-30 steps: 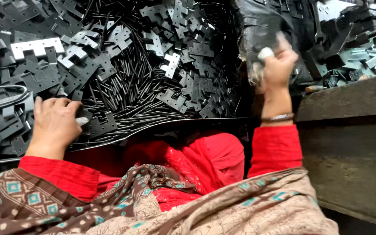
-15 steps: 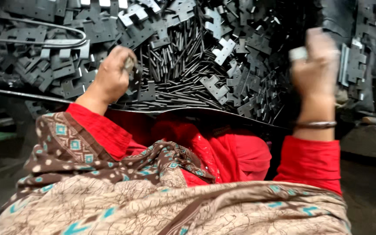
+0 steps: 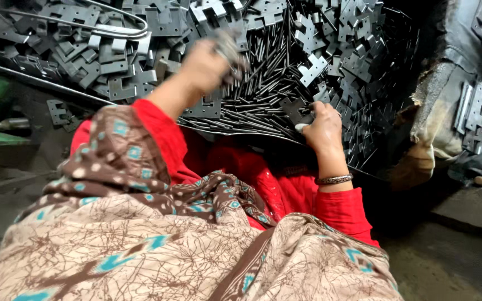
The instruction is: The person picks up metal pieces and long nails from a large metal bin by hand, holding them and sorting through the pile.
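Steel pins [image 3: 263, 95] heaped centre frame among hinge plates [image 3: 124, 61]. Our left hand [image 3: 205, 64] is raised, pinching blurred pins; right hand [image 3: 322, 125] presses flat on the heap. Risk: sharp edges cut us.

pins [image 3: 258, 108]: thin, dark, heaped | hinge plate [image 3: 298, 111]: flat; perhaps gripped

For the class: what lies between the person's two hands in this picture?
In the head view, thin dark metal pins lie heaped between the left hand and right hand.
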